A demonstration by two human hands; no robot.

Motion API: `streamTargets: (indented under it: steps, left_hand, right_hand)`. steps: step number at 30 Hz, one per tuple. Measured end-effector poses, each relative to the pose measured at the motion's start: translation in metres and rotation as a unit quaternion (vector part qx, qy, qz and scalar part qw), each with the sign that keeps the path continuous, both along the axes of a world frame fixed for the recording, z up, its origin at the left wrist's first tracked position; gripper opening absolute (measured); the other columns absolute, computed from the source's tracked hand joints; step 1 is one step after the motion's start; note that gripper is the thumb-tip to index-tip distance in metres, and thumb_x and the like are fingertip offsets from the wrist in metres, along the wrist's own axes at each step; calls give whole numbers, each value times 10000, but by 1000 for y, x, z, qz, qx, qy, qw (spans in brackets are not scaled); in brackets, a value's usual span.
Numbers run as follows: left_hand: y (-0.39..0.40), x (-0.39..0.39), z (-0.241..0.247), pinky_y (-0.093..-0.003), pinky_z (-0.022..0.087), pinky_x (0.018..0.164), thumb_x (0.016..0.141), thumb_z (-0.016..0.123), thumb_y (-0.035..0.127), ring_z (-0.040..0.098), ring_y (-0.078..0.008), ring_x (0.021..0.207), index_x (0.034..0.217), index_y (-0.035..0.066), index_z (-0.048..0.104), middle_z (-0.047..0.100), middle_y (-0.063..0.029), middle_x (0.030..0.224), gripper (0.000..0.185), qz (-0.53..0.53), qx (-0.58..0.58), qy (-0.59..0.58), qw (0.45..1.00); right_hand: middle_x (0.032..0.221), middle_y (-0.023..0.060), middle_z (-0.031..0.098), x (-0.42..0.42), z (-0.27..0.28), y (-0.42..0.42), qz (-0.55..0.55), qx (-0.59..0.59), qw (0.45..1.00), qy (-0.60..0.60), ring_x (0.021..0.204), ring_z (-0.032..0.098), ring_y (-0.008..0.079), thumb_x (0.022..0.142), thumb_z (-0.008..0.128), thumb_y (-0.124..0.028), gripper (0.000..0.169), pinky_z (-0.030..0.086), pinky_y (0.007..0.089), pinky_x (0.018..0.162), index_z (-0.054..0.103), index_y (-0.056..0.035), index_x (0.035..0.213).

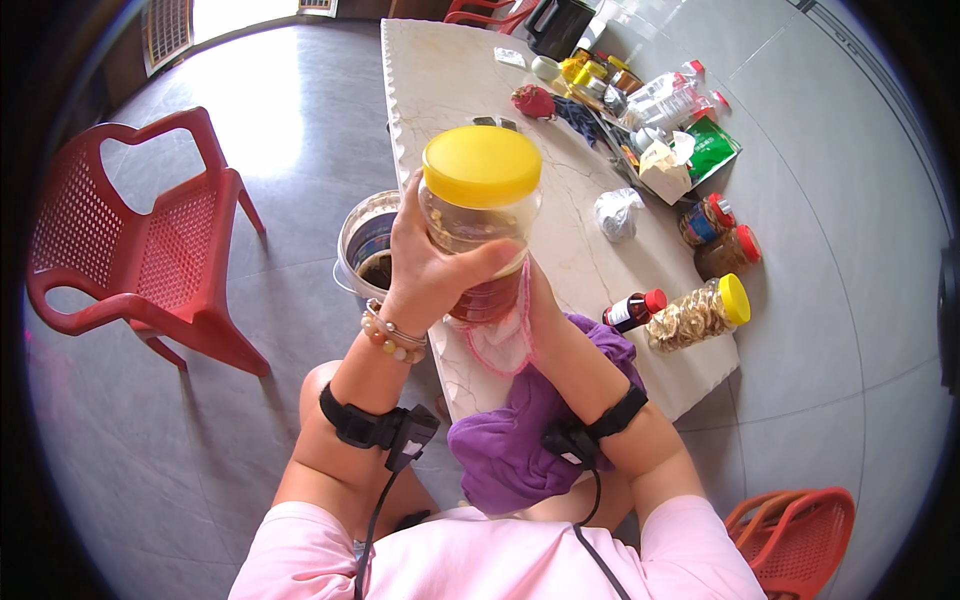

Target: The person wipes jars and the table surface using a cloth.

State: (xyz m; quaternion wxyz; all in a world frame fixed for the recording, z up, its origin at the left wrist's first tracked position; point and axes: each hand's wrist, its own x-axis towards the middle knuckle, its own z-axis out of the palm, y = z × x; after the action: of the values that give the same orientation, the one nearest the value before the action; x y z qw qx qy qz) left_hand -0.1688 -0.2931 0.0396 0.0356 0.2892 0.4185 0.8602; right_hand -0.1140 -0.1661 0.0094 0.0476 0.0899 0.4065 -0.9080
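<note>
A clear plastic jar (487, 225) with a yellow screw lid (482, 161) is held up above the near left part of the table. My left hand (442, 274) wraps around the jar from the left, its thumb across the front. Reddish-brown liquid shows in the lower part. My right hand (541, 296) is on the jar's right side with a white cloth with pink edging (502, 349) against the jar's lower part; its fingers are hidden behind them. A purple cloth (510, 457) lies over my lap and the table's near edge.
A bucket (346, 251) with dark contents stands left of the marble-patterned table (442, 67). On the table's right are a jar of dried slices (686, 322), a small dark bottle (626, 311), a knotted plastic bag (619, 214) and a dragon fruit (533, 101). A red plastic chair (180, 240) stands left.
</note>
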Motion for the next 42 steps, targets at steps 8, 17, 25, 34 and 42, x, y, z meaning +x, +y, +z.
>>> streamTargets:
  steps: [8,17,25,34,42]
  left_hand:
    - [7,-2,-3,-297,499,869,602,850,151,612,-174,996,1232,-16,395,613,-119,1103,795,101,-29,31,994]
    - [1,-10,-15,-309,488,866,579,865,224,598,-178,980,1222,-7,416,596,-122,1077,817,166,-149,95,970]
    - [31,1,-32,-367,456,889,526,859,283,559,-278,1038,1200,7,465,538,-155,1114,828,109,-192,148,964]
    - [31,9,-31,-351,475,878,558,863,335,574,-245,1033,1222,-14,433,533,-153,1112,865,118,-191,130,966]
    - [38,2,-36,-330,441,935,541,877,219,543,-199,1067,1257,3,411,546,-109,1142,881,50,-89,64,993]
  right_hand:
    - [1197,107,560,4,5,2,10,-30,998,-57,1073,571,222,988,268,-493,566,476,347,927,421,-52,1308]
    - [1186,147,573,24,56,21,-184,225,956,31,1042,589,248,972,323,-509,609,483,356,883,432,-6,1297]
    - [1110,206,541,9,105,-3,-229,795,463,317,1103,499,358,750,687,-359,434,489,426,825,630,-125,1112]
    - [930,179,627,-17,125,7,-132,763,613,154,818,633,337,748,662,-461,380,514,407,708,686,-114,902]
    - [1115,111,564,-14,55,34,-155,272,934,171,1015,548,171,953,490,-371,454,427,312,897,484,-9,1228]
